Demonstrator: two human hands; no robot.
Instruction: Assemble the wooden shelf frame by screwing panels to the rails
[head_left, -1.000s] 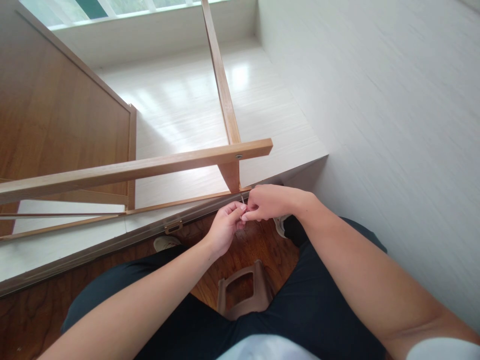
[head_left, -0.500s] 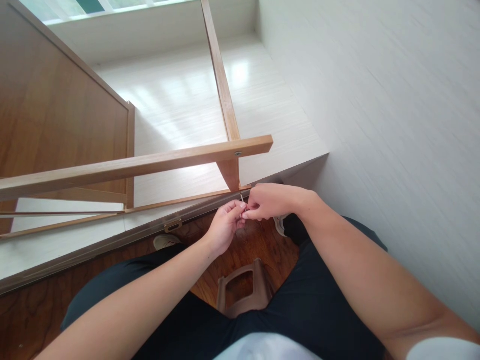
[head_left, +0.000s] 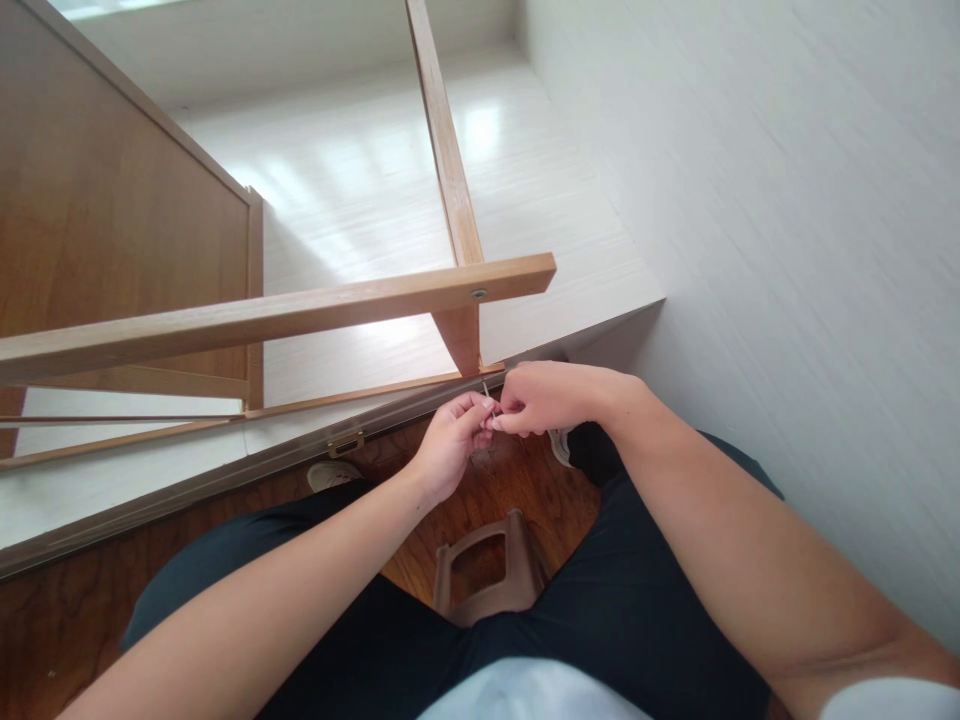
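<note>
A thin metal rod (head_left: 486,389) shows between my two hands, its upper end close to the lower end of a wooden crosspiece (head_left: 459,335). My left hand (head_left: 456,440) pinches the rod's lower part between thumb and fingers. From the right, my right hand (head_left: 551,398) is curled, with its fingertips meeting the left ones at the rod. Most of the rod is hidden by fingers, so its exact kind is unclear. Just above my hands, a long wooden bar (head_left: 300,315) crosses the crosspiece, with a round metal fastener (head_left: 478,294) near its right end.
A wooden panel (head_left: 127,210) stands at the left on the pale ledge (head_left: 360,190). White wall (head_left: 787,200) closes off the right side. A brass-coloured handle (head_left: 346,443) sits on the ledge front. Below, between my legs, is a brown plastic stool (head_left: 487,600) on the wooden floor (head_left: 67,640).
The view has shifted slightly, so the wooden frame and panel sit a little higher in the picture. Both hands keep nearly the same pinch on the rod.
</note>
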